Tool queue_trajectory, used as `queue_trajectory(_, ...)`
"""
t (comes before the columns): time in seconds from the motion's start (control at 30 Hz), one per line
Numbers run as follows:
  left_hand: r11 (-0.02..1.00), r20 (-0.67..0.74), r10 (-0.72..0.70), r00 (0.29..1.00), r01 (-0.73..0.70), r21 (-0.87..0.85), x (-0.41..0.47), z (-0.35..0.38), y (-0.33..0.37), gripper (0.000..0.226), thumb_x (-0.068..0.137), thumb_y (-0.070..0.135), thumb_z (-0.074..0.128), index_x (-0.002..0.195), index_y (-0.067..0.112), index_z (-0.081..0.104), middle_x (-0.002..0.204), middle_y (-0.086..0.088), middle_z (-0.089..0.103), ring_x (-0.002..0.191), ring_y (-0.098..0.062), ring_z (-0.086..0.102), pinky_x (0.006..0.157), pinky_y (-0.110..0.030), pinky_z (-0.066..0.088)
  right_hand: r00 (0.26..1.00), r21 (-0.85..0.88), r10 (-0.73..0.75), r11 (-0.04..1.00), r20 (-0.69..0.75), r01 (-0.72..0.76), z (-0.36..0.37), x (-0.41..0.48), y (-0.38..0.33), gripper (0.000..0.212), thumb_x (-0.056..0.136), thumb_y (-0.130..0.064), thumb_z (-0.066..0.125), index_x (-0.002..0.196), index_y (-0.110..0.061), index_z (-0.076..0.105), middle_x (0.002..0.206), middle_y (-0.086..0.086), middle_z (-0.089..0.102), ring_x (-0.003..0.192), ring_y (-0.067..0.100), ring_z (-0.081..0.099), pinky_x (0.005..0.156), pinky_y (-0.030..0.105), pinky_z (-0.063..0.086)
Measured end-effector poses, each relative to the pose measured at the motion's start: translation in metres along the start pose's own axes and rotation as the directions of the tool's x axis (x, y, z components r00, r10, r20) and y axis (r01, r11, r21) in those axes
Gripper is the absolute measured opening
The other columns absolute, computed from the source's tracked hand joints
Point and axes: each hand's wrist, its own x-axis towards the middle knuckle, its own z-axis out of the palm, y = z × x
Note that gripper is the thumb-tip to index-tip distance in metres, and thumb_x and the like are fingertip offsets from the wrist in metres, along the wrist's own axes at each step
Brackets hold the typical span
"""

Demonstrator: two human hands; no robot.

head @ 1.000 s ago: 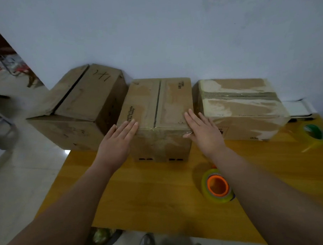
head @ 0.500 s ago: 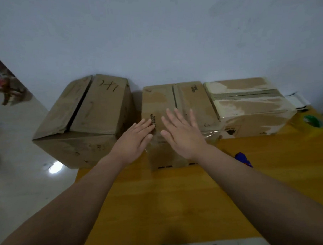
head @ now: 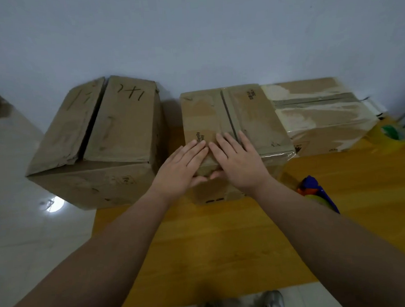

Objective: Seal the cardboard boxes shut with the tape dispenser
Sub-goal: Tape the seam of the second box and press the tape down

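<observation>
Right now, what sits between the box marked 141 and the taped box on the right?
The middle box, left hand and right hand flat on its near edge; head view.

Three brown cardboard boxes stand in a row. The large left box [head: 117,134], with handwriting on top, has its flaps down with a dark gap between them, and it reaches past the left edge of the bench [head: 224,245]. The middle box [head: 253,114] shows a centre seam and shiny clear tape along its front edge. The scuffed right box [head: 318,120] is taped across. A blue tape dispenser [head: 314,190] lies on the bench near the middle box, partly hidden.
</observation>
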Motion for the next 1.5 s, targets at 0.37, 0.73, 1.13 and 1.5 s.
queue_trajectory(0.37, 0.992, -0.079, -0.102, 0.992, 0.107, 0.064, 0.037, -0.029, 0.039, 0.063, 0.097, 0.056, 0.013, 0.124, 0.017, 0.055, 0.126, -0.005, 0.057, 0.117, -0.024, 0.051, 0.099, -0.041, 0.035, 0.983, 0.151, 0.180, 0.971, 0.045, -0.185, -0.016, -0.032, 0.072, 0.069, 0.089, -0.060, -0.011, 0.149, -0.035, 0.010, 0.159, 0.000, 0.011, 0.146, 0.018, 0.008, 0.112, 0.048, -0.019)
queue_trajectory(0.73, 0.967, 0.162, -0.090, 0.983, 0.048, 0.249, 0.066, -0.003, 0.064, 0.079, 0.088, 0.064, 0.007, 0.150, 0.015, 0.007, 0.158, -0.008, 0.010, 0.145, -0.025, 0.009, 0.115, -0.039, 0.002, 0.990, -0.259, 0.122, 0.961, 0.069, -0.101, 0.008, -0.046, 0.090, 0.075, 0.089, -0.066, 0.009, 0.151, -0.024, -0.002, 0.158, 0.012, 0.015, 0.144, 0.035, 0.014, 0.106, 0.063, -0.020)
queue_trajectory(1.13, 0.995, 0.112, -0.077, 0.991, 0.071, 0.065, 0.102, -0.009, 0.109, 0.078, 0.085, 0.064, -0.010, 0.150, 0.023, 0.001, 0.159, -0.001, 0.003, 0.145, -0.015, 0.002, 0.113, -0.032, -0.006, 0.971, 0.705, 0.196, 0.668, 0.139, -0.236, 0.024, -0.067, 0.142, 0.063, 0.086, -0.069, 0.014, 0.145, -0.049, 0.015, 0.159, -0.010, -0.006, 0.146, 0.018, 0.000, 0.115, 0.043, 0.007)
queue_trajectory(1.5, 0.971, 0.173, -0.086, 0.981, 0.044, 0.235, 0.111, 0.011, 0.115, 0.084, 0.088, 0.066, 0.020, 0.150, 0.014, -0.002, 0.159, -0.006, 0.004, 0.146, -0.021, 0.005, 0.112, -0.033, -0.005, 0.997, 0.703, 0.083, 0.709, -0.006, -0.055, 0.060, -0.066, 0.144, 0.084, 0.077, -0.066, 0.046, 0.150, -0.035, 0.018, 0.160, 0.006, 0.002, 0.138, 0.029, 0.030, 0.103, 0.042, 0.037)
